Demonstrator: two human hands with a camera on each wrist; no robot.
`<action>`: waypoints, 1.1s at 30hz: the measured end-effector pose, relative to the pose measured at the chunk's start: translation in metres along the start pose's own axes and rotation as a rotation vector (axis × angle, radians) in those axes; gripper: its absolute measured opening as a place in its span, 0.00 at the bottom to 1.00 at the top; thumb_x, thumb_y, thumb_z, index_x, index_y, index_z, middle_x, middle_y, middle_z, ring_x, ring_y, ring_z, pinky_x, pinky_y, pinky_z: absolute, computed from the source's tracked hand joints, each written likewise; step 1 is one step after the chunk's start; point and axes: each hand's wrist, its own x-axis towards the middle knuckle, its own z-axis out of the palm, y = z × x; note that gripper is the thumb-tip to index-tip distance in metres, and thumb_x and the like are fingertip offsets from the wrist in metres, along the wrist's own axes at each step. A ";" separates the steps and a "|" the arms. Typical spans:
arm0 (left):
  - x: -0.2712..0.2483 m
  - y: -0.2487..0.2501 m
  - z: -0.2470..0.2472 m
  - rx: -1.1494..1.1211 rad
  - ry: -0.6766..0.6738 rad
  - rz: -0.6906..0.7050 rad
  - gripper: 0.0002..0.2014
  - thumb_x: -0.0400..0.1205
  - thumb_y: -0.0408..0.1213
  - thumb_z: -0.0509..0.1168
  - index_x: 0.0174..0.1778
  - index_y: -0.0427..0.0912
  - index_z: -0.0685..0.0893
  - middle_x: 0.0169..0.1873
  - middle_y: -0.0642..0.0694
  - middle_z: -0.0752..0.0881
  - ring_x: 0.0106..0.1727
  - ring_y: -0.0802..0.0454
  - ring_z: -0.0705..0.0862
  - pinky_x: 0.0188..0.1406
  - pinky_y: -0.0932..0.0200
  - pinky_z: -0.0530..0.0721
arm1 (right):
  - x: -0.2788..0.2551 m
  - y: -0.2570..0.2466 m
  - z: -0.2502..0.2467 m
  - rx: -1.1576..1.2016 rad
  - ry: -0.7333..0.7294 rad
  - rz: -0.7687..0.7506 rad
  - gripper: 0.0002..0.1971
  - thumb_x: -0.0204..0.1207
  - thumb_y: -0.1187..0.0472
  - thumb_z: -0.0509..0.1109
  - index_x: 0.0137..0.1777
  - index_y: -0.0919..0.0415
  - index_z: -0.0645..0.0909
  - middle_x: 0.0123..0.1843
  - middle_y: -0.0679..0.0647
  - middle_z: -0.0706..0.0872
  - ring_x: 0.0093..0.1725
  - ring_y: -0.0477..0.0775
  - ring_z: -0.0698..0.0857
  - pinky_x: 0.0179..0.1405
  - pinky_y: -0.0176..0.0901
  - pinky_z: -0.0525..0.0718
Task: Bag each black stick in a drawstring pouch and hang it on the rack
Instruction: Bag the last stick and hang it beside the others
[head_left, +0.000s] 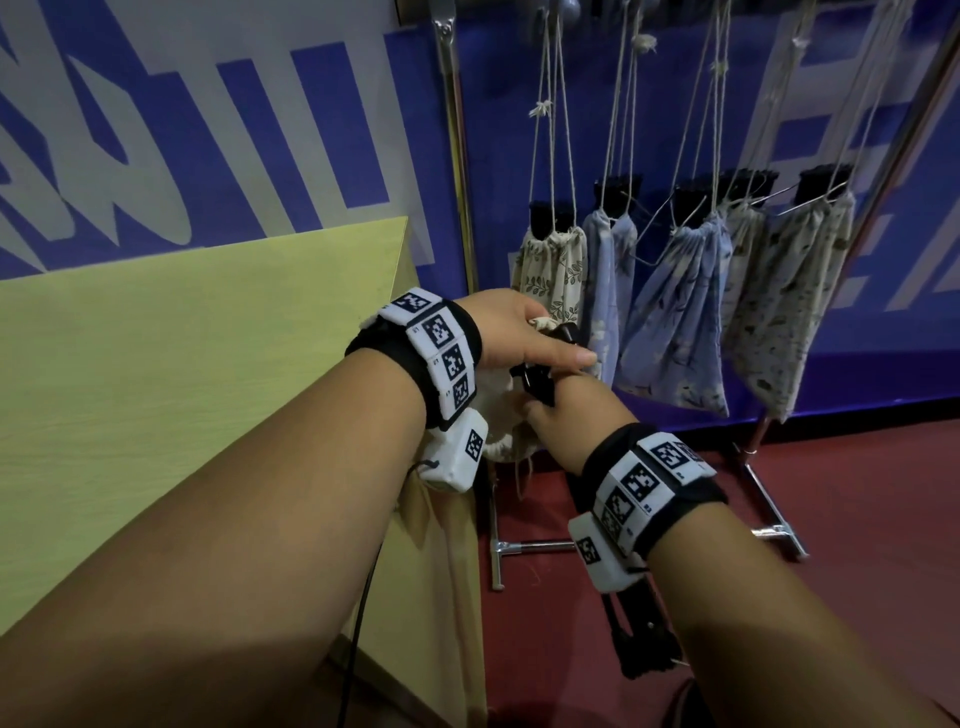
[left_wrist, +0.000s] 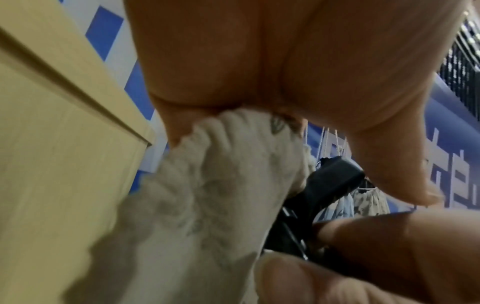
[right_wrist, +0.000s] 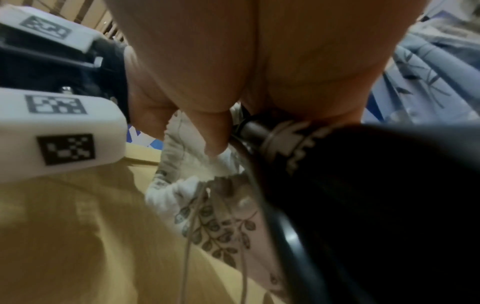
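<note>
Both hands (head_left: 540, 374) apparently grip stick (head_left: 537, 382), pouch (left_wrist: 207, 195).

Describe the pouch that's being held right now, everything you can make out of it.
The pouch is off-white cloth printed with grey-green leaf sprigs, soft and crumpled. Its gathered mouth is bunched in the left hand, held in the air off the corner of the yellow table, and pale drawstrings hang from it. The black stick, held by the right hand, lies against the mouth; how far it is in cannot be told. The body sags below the left wrist.
</note>
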 end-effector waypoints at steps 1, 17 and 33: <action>0.000 0.002 0.000 0.055 0.052 0.019 0.30 0.68 0.71 0.78 0.55 0.51 0.90 0.52 0.53 0.91 0.53 0.55 0.89 0.54 0.54 0.87 | 0.000 -0.001 0.000 -0.001 0.014 0.008 0.17 0.89 0.55 0.70 0.73 0.64 0.83 0.60 0.63 0.89 0.61 0.67 0.88 0.57 0.51 0.86; 0.009 -0.018 -0.021 -0.054 0.547 0.094 0.12 0.75 0.31 0.77 0.50 0.52 0.93 0.45 0.52 0.92 0.50 0.52 0.89 0.55 0.52 0.89 | -0.003 0.005 -0.005 0.121 -0.114 0.109 0.09 0.85 0.46 0.74 0.50 0.49 0.87 0.44 0.51 0.91 0.46 0.53 0.91 0.45 0.46 0.88; 0.009 -0.017 -0.008 -0.035 0.110 -0.127 0.19 0.75 0.61 0.78 0.55 0.53 0.95 0.47 0.54 0.94 0.52 0.55 0.90 0.52 0.59 0.86 | 0.001 -0.014 0.003 1.309 -0.217 0.349 0.24 0.80 0.55 0.81 0.72 0.66 0.86 0.53 0.66 0.94 0.55 0.67 0.92 0.75 0.67 0.83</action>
